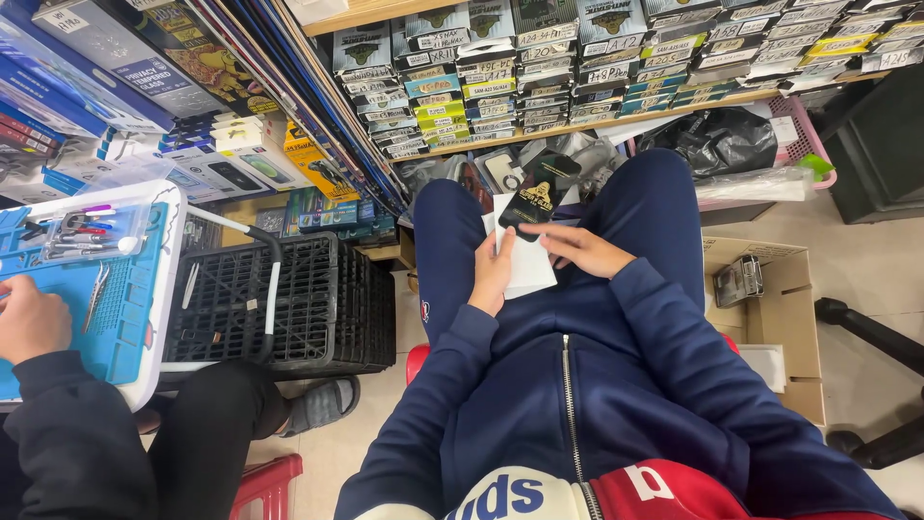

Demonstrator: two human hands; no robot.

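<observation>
I sit on a red stool with my knees in dark blue trousers. My left hand (494,273) grips the left edge of a white flat packet (527,262) resting on my lap. On top of it lies a small black packet with gold print (537,199), tilted away from me. My right hand (583,249) rests on the right side of the white packet, fingers pointing left and touching it just below the black packet.
A black plastic crate (289,299) stands to my left. Another person in black sits at far left, a hand (31,318) on a blue work mat (125,318) with tools. An open cardboard box (784,308) is on my right. Shelves of stacked small boxes (577,58) face me.
</observation>
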